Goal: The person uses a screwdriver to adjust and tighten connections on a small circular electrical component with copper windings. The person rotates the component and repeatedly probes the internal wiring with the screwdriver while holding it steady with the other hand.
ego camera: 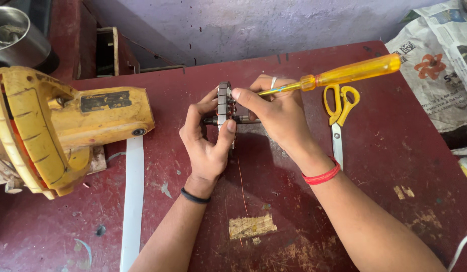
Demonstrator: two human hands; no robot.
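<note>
Fingers of left hand (206,143) clamped on motor armature (224,106), frame centre; right hand (276,113) fingers closed round yellow-handled screwdriver (339,75). Yellow scissors (339,113) just right; yellow power tool (57,126) at left.

Hands: 2, left (206,146), right (279,113). Motor armature (224,107): 1. Yellow-handled screwdriver (344,74): 1. Yellow scissors (338,118): 1. Yellow power tool (57,128): 1. White strip (132,201): 1. Newspaper (440,55): 1. Table (394,166): 1.

- The power tool (67,126) lies on the desk (394,166), at the far left.
- The motor armature (224,106) is in the middle, between the left hand (206,143) and the right hand (279,113).
- The scissors (339,116) lie just right of the right hand, under the screwdriver (339,75).
- Newspaper (440,60) lies at the right back corner.
</note>
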